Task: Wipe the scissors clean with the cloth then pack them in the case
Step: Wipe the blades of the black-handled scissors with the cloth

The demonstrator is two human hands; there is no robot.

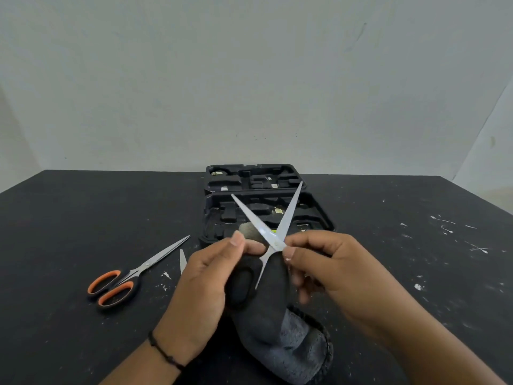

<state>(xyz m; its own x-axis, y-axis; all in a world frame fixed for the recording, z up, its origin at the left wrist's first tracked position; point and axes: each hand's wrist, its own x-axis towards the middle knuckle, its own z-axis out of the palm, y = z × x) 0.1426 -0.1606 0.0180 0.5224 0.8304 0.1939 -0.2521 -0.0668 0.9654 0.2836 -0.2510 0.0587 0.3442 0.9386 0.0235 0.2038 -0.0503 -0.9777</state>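
- Gray cloth (291, 337) hangs down nearest, held up by the left hand (200, 287).
- Both hands pinch the open scissors (273, 240); right hand (327, 265) grips by the middle.
- Black case (263, 201) lies open behind on the counter (69, 218).
- Orange scissors (130, 276) lie at the left.

Pale grey wall (249, 79) behind black paint-flecked table (416, 245).
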